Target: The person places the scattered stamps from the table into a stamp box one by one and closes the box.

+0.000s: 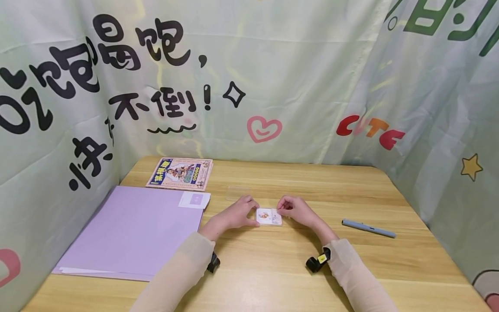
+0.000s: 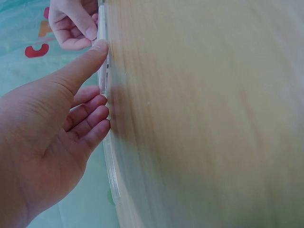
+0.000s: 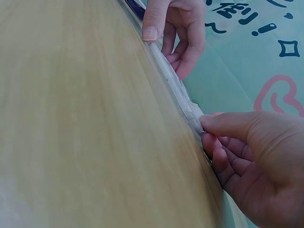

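Note:
A small flat stack of picture cards (image 1: 264, 216), white with a little printed figure on top, lies on the table between both hands. My left hand (image 1: 240, 213) grips its left end, thumb at the near edge and fingertips at the far edge. At the far right corner my right hand (image 1: 297, 211) pinches with thumb and forefinger; I cannot tell whether it holds one sheet or several. Glossy, see-through edges of the stack (image 3: 176, 92) show side-on in the right wrist view, with the right thumb (image 3: 228, 124) at its near end.
Behind the left hand lies a clear plastic piece (image 1: 238, 192). Large purple sheets (image 1: 136, 229) cover the left side, a small white card (image 1: 193, 199) on their far corner. A colourful booklet (image 1: 181, 174) lies at the back left, a blue-grey pen (image 1: 368, 228) at the right.

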The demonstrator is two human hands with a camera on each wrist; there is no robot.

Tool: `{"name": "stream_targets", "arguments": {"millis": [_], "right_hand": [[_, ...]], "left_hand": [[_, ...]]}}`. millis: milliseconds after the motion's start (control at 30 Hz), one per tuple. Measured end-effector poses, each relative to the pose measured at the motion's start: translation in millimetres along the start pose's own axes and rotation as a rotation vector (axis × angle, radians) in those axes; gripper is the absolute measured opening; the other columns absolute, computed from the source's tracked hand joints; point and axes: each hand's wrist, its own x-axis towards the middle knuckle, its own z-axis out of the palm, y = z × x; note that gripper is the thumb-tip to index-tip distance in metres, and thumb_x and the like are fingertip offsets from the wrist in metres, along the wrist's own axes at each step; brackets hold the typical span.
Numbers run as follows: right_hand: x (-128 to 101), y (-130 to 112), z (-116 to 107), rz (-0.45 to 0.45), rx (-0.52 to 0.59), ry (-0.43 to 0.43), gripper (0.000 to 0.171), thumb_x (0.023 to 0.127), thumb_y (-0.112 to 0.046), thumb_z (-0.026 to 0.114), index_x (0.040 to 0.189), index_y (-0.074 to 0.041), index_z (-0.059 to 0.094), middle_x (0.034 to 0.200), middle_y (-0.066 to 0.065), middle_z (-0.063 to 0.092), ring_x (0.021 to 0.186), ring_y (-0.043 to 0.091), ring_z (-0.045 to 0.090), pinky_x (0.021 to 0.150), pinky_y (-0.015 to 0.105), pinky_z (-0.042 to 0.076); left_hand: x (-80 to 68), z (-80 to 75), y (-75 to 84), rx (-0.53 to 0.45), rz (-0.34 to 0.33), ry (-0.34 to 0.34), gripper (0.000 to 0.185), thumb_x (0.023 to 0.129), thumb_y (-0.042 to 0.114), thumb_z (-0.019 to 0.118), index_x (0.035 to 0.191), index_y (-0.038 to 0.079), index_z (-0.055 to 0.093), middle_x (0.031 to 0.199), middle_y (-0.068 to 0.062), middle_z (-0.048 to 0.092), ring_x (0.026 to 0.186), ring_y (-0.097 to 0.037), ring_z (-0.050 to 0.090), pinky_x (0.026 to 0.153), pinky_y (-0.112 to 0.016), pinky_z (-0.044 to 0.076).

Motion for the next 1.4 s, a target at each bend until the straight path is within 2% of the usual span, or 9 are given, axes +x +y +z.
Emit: {"name": "stream_targets", "arguments": {"millis": [433, 1033, 1400], "right_hand": [[1.2, 1.9, 0.1, -0.022, -0.017, 0.000, 0.006, 0.090, -0.007, 0.068, 0.093, -0.002, 0.066, 0.089, 0.012, 0.066, 0.080, 0.012, 0.056, 0.070, 0.019, 0.048], [1.4, 1.3, -1.7, -0.012, -0.037, -0.018, 0.004, 0.089, -0.007, 0.068, 0.092, -0.004, 0.067, 0.087, 0.010, 0.065, 0.079, 0.014, 0.055, 0.071, 0.020, 0.048], [-1.3, 1.0, -2.6, 0.007, -0.022, -0.008, 0.009, 0.093, -0.009, 0.064, 0.098, -0.002, 0.064, 0.088, 0.010, 0.064, 0.078, 0.011, 0.054, 0.067, 0.019, 0.046]], "left_hand": [[0.2, -1.4, 0.8, -0.006, 0.002, -0.003, 0.053, 0.084, 0.031, 0.078, 0.124, 0.001, 0.061, 0.119, -0.009, 0.056, 0.114, -0.022, 0.051, 0.106, -0.038, 0.044], [-0.2, -2.3, 1.9, 0.005, 0.003, -0.003, 0.054, 0.084, 0.031, 0.077, 0.125, 0.001, 0.060, 0.121, -0.010, 0.055, 0.116, -0.023, 0.050, 0.108, -0.038, 0.044], [1.1, 0.4, 0.2, 0.014, -0.004, -0.002, 0.054, 0.084, 0.033, 0.077, 0.126, 0.003, 0.060, 0.120, -0.008, 0.055, 0.112, -0.020, 0.050, 0.106, -0.037, 0.045]]}}
